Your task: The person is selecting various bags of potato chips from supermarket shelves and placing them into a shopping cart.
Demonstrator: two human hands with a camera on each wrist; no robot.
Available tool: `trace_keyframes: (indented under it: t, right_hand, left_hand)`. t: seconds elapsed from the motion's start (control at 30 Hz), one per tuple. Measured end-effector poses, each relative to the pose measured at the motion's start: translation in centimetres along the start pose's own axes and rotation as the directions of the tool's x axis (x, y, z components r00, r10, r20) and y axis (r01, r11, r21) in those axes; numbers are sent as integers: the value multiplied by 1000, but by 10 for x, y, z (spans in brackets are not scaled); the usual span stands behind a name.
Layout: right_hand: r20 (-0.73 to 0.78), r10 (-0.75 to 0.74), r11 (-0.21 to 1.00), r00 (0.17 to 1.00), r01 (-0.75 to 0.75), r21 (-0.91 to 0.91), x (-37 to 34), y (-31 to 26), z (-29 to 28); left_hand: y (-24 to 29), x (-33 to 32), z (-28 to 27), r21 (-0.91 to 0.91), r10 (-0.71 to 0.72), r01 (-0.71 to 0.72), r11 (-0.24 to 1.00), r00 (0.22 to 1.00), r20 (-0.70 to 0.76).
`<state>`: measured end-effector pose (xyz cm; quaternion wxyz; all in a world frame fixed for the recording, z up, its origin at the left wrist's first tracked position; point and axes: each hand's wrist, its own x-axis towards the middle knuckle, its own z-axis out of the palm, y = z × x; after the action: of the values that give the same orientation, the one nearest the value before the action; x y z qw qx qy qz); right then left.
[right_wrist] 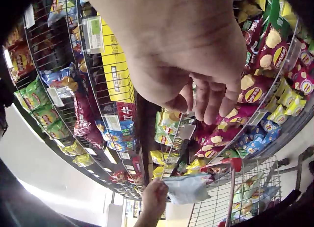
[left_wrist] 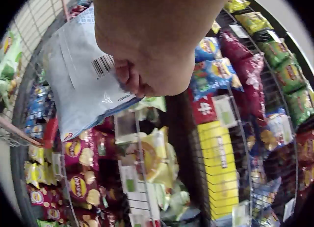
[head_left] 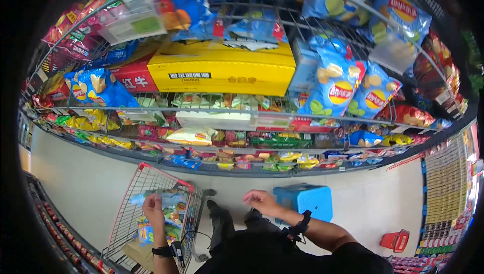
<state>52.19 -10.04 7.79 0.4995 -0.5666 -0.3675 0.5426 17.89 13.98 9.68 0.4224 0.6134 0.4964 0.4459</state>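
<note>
Head view first: the bag (head_left: 169, 194) is seen just past the fingertips of the left hand (head_left: 153, 208), on the side toward the shelves (head_left: 252, 174), and against the inside of the shopping cart (head_left: 166, 175). Its height over the cart floor cannot be told from this angle. Its longer side appears to be laid crosswise, from left to right of the person, though the edges are blurred.

By the left wrist view, the bag's pale back with its barcode is shown, and one edge is pinched by bent fingers of the left hand; the thumb is hidden. From that grip the rest of the bag is hung outward, tilted, with its far part near the cart's rail.

For the right hand (head_left: 262, 202), no load is carried: its fingers are loosely bent, and nothing is touched by them. It is placed near the blue stool (head_left: 315, 206), well apart from the bag. The left hand is thus clearly the nearer one, both to the bag and to the cart, and the relation judged to matter most is bag against cart rim. Inside the cart, other packets (head_left: 146, 231) are held.
</note>
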Motion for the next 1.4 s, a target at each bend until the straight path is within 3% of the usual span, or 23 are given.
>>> trace_keyframes:
  t: [0.07,0.13,0.2,0.23,0.3,0.37,0.4,0.47,0.5,0.53,0.6,0.63,0.67,0.73,0.8,0.83,0.87,0.9,0.93,1.03,1.13,1.2,1.4]
  right_hand:
    - [49,15,1000,999,-15,-7,-17,-7,-10]
    - [93,-20,994,995,10,107,-32,-10,-15]
    - [237,102,946,966,-168,276,-45,-22,-22]
    - [337,44,897,940,-185,400,-49,-27,-24]
    - [394,-31,834,919,-193,516,-61,-40,-32]
    - [473,-169,430,865,-367,825,-75,-58,-39]
    - [450,-177,432,875,-342,835,-82,-65,-50]
    - [229,-36,334,973,-204,920,-101,-73,-73]
    - [129,-3,443,992,-114,889,-106,-67,-85]
    - [103,-7,440,995,-89,893,-112,-66,-96]
    - [-47,-13,659,999,44,750,-125,-66,-112]
    - [-104,-14,606,995,91,790,-131,-69,-114]
    - [-112,-17,606,994,99,789,-136,-68,-116]
    - [-291,26,748,956,175,641,-144,-67,-115]
    - [-308,-28,765,951,219,606,-152,-74,-107]
    - [-376,-132,921,917,254,296,-156,-75,-99]
    - [-404,-250,966,880,252,-49,-158,-77,-96]
    - [-356,-162,968,920,218,124,-162,-79,-93]
    - [-310,-242,961,919,272,57,-165,-90,-85]
    - [-288,-271,961,918,277,-22,-177,-125,-70]
    - [-354,-252,968,901,234,-93,-175,-130,-65]
    - [-370,-308,951,877,289,-108,-173,-127,-64]
    - [-291,-265,959,919,282,15,-167,-119,-53]
  left_hand:
    - [65,-19,14,56,-19,20,998,1000,-21]
    - [115,-37,29,-32,76,-71,997,983,164]
    - [164,-65,54,-101,93,-68,993,959,267]
    - [185,-81,62,-75,85,-67,995,962,259]
    - [214,-103,92,-251,204,-98,963,873,443]
    - [230,-131,117,-272,193,-45,961,814,548]
    - [233,-140,128,-286,182,11,958,748,638]
    - [222,-154,145,-291,215,8,957,655,724]
    - [215,-159,154,-286,232,5,958,573,786]
    - [211,-160,162,-293,241,5,956,552,798]
    - [202,-160,171,-121,118,-18,992,403,907]
    - [199,-154,181,-10,29,-56,998,346,938]
    - [198,-155,187,-14,33,-60,998,339,940]
    - [204,-153,204,-135,72,117,984,435,897]
    - [198,-150,218,-147,63,183,972,402,914]
    - [200,-153,228,-217,95,259,941,411,906]
    - [204,-157,236,-284,126,333,899,422,898]
    - [208,-163,233,-276,96,371,886,436,895]
    - [187,-164,229,-162,-3,329,930,450,893]
    - [178,-177,235,-163,-54,411,897,469,882]
    - [180,-178,242,-314,-21,556,770,514,857]
    - [182,-182,238,-319,-20,489,812,569,822]
    - [180,-182,218,-258,-19,363,895,611,792]
